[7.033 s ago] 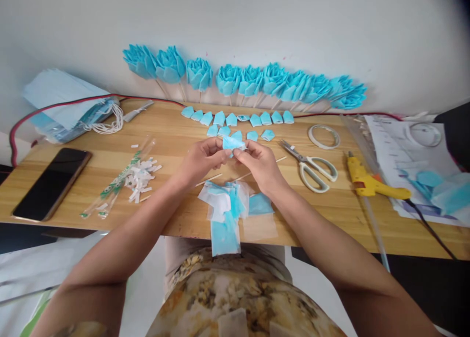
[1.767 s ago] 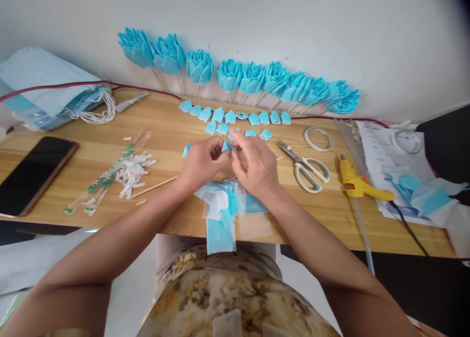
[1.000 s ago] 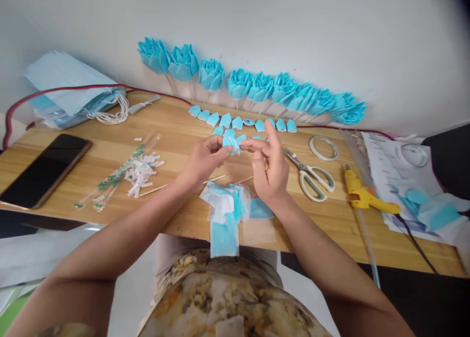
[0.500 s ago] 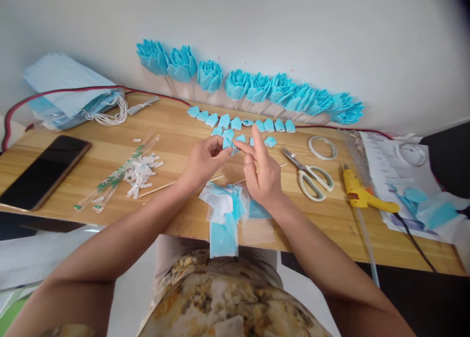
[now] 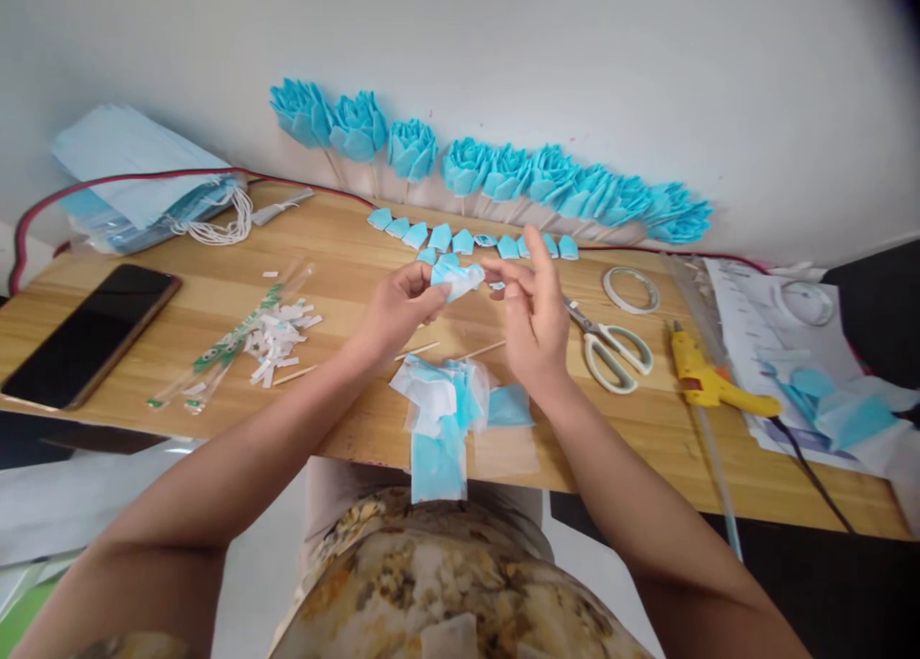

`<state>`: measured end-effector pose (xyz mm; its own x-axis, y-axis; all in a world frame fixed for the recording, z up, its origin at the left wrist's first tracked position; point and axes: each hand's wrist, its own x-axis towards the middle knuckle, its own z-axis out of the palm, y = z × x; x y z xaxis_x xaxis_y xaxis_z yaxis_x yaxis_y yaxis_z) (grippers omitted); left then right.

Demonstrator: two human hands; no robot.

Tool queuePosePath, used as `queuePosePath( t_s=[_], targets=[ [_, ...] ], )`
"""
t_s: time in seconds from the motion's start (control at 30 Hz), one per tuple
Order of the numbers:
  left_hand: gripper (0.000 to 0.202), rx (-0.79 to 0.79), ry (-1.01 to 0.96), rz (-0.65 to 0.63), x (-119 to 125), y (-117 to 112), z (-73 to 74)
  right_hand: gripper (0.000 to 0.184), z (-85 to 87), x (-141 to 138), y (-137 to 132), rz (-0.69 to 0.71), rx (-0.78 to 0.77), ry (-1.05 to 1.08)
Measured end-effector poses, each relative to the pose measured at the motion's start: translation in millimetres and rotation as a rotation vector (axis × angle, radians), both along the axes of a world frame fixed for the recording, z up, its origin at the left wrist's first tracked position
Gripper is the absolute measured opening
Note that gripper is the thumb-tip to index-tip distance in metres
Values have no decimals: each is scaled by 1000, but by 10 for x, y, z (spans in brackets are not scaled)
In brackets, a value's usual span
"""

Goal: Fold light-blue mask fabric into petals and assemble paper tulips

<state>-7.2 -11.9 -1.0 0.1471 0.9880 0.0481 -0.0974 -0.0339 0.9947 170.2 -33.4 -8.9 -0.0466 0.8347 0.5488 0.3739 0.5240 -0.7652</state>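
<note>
My left hand (image 5: 402, 309) pinches a small folded piece of light blue mask fabric (image 5: 458, 281) between thumb and fingers. The piece's paler side shows, and its right end flares out. My right hand (image 5: 538, 319) hovers just right of it, fingers apart and index finger raised, with nothing visible in it. Beyond the hands, rows of folded blue petals (image 5: 441, 238) lie on the table, some hidden behind my fingers. Below the hands, cut blue and white fabric pieces (image 5: 440, 448) are heaped at the table's front edge, partly hanging over it.
Blue fabric flowers on sticks (image 5: 411, 149) lean along the wall. Scissors (image 5: 610, 352), a tape roll (image 5: 631, 289) and a yellow glue gun (image 5: 701, 379) lie to the right. Leftward are paper scraps (image 5: 277, 333), a phone (image 5: 90, 333) and a stack of masks (image 5: 136, 166).
My right hand has moved right, away from the fabric piece, and its fingers have spread. The piece in my left hand has opened out and shows its paler side.
</note>
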Motion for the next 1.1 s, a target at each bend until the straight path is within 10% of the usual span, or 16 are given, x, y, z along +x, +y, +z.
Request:
queuePosePath(
  t_s=[0.33, 1.1],
  targets=[
    [27, -104, -158, -188, -22, -2, -29, 31, -23, 46, 149, 171, -630, 514],
    [26, -127, -37, -210, -15, 3, -12, 29, -42, -8, 134, 239, -685, 547]
  ],
)
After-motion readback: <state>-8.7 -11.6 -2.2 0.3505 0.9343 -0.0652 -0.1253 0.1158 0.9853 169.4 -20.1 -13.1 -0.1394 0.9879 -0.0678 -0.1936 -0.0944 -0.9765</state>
